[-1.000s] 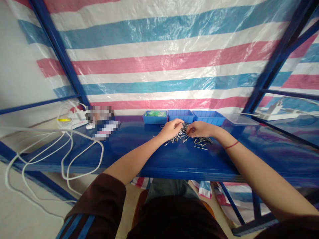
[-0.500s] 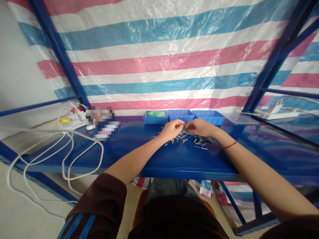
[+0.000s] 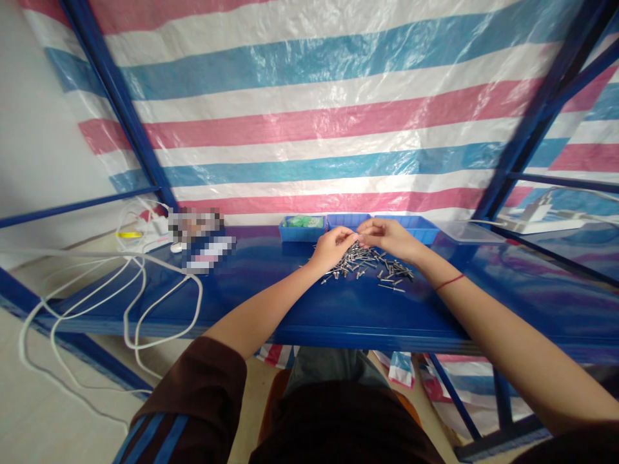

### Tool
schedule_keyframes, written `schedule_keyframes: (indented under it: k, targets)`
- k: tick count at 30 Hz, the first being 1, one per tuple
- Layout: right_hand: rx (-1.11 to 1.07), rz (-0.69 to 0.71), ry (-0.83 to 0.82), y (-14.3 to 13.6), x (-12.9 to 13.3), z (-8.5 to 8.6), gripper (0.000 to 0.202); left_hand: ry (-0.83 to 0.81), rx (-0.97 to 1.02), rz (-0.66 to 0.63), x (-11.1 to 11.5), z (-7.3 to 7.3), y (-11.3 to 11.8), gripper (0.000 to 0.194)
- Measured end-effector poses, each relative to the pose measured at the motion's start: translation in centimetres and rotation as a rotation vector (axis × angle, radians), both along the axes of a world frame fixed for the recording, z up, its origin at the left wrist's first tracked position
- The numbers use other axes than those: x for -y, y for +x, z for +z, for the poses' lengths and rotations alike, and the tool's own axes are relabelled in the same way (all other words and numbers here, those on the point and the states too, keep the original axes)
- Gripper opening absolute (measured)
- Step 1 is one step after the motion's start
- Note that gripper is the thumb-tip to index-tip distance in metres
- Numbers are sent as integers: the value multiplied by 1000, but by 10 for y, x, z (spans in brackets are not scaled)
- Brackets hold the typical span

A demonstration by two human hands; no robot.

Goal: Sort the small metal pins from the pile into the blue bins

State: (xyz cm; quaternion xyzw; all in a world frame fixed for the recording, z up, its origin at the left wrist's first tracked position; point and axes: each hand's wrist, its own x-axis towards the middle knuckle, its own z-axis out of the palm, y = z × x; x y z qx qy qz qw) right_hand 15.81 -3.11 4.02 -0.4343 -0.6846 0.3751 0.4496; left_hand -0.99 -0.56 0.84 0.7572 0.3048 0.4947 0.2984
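A loose pile of blind rivets, thin silvery metal pins with short thicker ends, lies on the blue tabletop. Over the far side of the pile, my left hand is closed, thumb and fingertips pinched together. My right hand meets it from the right, its thumb and index finger also pinched. The fingertips of both hands touch or nearly touch. Whatever sits between them is too small to make out.
Behind the hands stand a blue bin with green contents, a second blue bin and a third. A clear plastic lid lies to their right. White cables hang over the left edge; a power strip is at far right.
My right hand has risen slightly off the pile, and its fingertips have come together with my left hand's. More of the rivets now shows beneath them.
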Motion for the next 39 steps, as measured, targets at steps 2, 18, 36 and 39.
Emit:
schedule_keyframes:
  k: [2,18,36,39]
  targets:
    - [-78,17,-68,0,0,0,24,36,19,3,1,1,0,17]
    - [-178,15,-200,-4,4,1,24,116,22,101,7,8,-2,17]
    - [-75,54,-2,-7,13,11,33,81,-62,-33,-2,0,-2,16]
    - [3,45,45,-8,17,13,33,68,-80,-64,-1,0,-2,18]
